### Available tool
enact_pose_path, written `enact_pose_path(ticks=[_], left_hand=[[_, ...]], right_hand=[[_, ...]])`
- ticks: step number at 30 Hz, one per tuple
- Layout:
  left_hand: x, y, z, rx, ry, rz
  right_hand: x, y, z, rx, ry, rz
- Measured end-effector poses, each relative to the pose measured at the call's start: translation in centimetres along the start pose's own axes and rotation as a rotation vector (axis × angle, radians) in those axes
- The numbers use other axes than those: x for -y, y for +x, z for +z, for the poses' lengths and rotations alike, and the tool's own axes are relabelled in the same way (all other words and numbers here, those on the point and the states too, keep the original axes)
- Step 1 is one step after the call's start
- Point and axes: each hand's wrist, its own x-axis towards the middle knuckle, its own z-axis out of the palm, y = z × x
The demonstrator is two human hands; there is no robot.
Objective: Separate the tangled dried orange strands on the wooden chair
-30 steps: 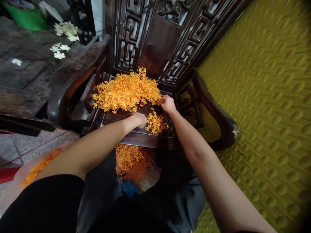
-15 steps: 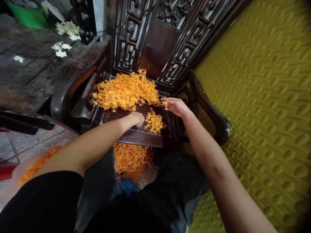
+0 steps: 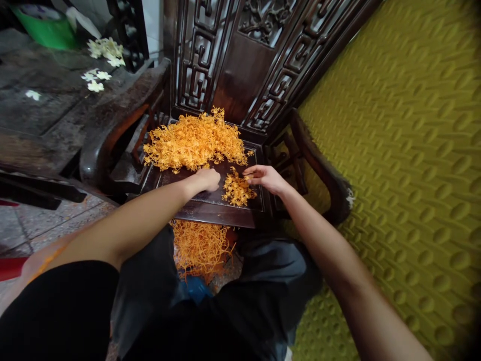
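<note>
Curly orange flower-like pieces form a large heap at the back of a dark wooden chair seat. A smaller pile of the same pieces lies closer to me, between my hands. My left hand is closed just in front of the large heap. Its fingertips are turned away, so I cannot make out what it grips. At the small pile's upper right edge, my right hand has its fingers stretched out and apart. The tips touch or hover over the pieces.
Below the seat, a tangle of thin orange strands sits above something blue. Curved armrests flank the seat, with a carved backrest behind. On the left table are white flowers and a green container. A yellow textured wall rises right.
My right hand has moved from the large heap's right end, where an orange piece was at its fingertips, down to the small pile. My left hand has shifted slightly left and up, still closed.
</note>
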Motion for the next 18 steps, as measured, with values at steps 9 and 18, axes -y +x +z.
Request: enact_pose_path(ticks=[9,18], left_hand=[[-0.4,0.2,0.2,0.114,0.033,-0.011],[-1.4,1.2,0.4,0.134,0.001,-0.015]], right_hand=[[-2.1,4.8,4.0,0.023,-0.774,-0.207],[-3.1,6.0,3.9,0.081,-0.938,-0.205]])
